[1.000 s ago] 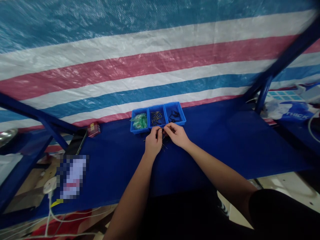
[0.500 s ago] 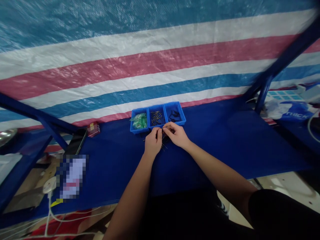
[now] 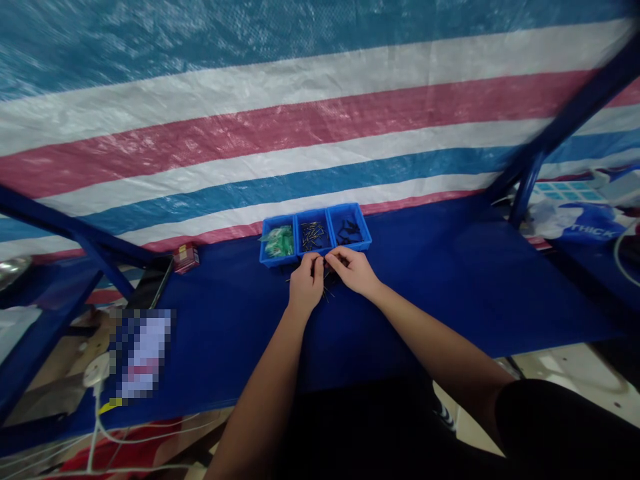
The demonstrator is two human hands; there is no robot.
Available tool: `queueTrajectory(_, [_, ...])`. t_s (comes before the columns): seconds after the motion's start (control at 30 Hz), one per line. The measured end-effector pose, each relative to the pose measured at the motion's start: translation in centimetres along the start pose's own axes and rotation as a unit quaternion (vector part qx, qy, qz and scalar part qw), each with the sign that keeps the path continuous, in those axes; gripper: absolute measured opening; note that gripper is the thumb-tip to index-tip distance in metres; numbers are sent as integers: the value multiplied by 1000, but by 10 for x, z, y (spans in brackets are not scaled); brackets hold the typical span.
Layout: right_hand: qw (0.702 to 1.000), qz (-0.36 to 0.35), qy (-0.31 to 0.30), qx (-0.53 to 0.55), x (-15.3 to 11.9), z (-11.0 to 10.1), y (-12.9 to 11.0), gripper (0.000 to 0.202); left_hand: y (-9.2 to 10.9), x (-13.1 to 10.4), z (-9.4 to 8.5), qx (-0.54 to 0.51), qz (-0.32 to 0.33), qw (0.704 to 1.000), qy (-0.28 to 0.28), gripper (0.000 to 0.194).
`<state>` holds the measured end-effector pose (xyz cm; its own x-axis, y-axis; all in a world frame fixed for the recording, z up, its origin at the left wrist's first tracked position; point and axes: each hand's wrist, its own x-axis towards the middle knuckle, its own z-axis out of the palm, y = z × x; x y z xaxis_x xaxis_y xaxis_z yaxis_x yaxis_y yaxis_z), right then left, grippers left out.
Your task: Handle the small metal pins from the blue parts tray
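My left hand (image 3: 307,280) and my right hand (image 3: 353,269) meet fingertip to fingertip in front of three joined blue bins. Both are closed in a pinch around something small and dark, mostly hidden by the fingers. Thin dark pin-like pieces (image 3: 327,292) lie on the blue tabletop beneath and between the hands. The left bin (image 3: 278,263) holds green and clear plastic packets (image 3: 279,241). In the middle bin are many thin metal screw- or pin-like pieces (image 3: 313,235). Black small parts (image 3: 350,231) lie in the right bin (image 3: 367,235).
A small red box (image 3: 186,258) and a dark flat device (image 3: 153,283) sit left on the blue table (image 3: 450,287). Blue metal frame posts (image 3: 530,180) flank both sides. A striped tarp (image 3: 300,133) hangs behind. White cables (image 3: 100,420) trail at lower left.
The fingertips have shifted very slightly, and the small dark piece between them shows less than before. The bins and loose pieces stay where they were.
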<state>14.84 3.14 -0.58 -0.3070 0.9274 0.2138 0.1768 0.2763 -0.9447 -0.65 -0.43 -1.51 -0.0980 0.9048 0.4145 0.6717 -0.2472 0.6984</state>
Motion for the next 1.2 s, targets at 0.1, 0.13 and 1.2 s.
queueTrajectory(0.1, [1000,-9,6,11,0,1,2,26,0,1,0,5,1,1000,-2,28])
queueTrajectory(0.13, [1000,-12,9,13,0,1,3,25,0,1,0,5,1,1000,-3,28])
queueTrajectory(1.2, [1000,-5,-11,-9,-1,-1,-3,28,1,0,0,-2,2,1000,-5,29])
